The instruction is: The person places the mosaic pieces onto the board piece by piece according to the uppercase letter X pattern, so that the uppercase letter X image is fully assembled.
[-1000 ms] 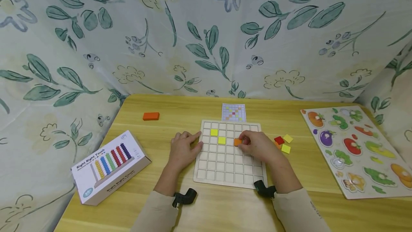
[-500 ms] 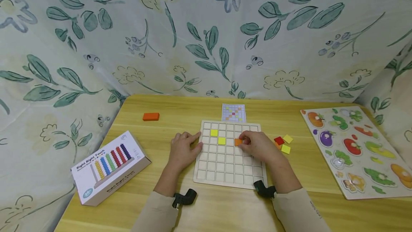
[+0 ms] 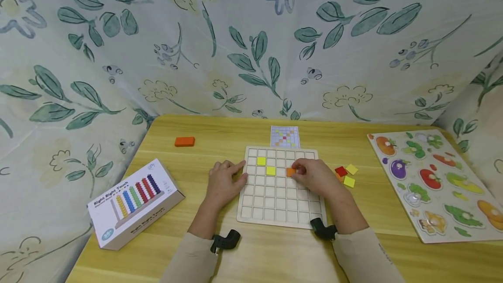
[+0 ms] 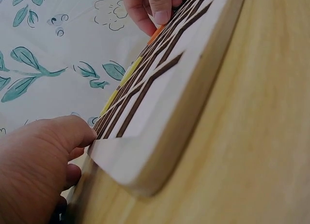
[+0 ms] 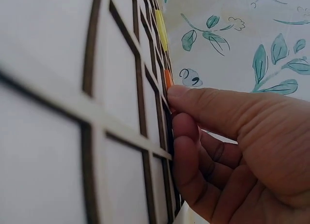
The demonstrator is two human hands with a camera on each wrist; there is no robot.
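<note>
A pale wooden grid board (image 3: 275, 195) lies flat on the table, with two yellow square tiles (image 3: 261, 161) set in its upper left cells. My right hand (image 3: 314, 176) is over the board's right side and pinches an orange square tile (image 3: 290, 172) by its right edge. In the right wrist view the thumb touches that orange tile (image 5: 168, 79) while the other fingers curl below. My left hand (image 3: 225, 182) rests at the board's left edge, index finger and thumb spread and touching it. Up close, the left hand (image 4: 43, 161) meets the board's corner.
Behind the board lies a small printed pattern card (image 3: 284, 137). Loose red, orange and yellow tiles (image 3: 349, 181) sit to its right. Farther right is a vegetable puzzle board (image 3: 436, 182). On the left are a toy box (image 3: 135, 204) and an orange block (image 3: 184, 142). A floral cloth hangs behind.
</note>
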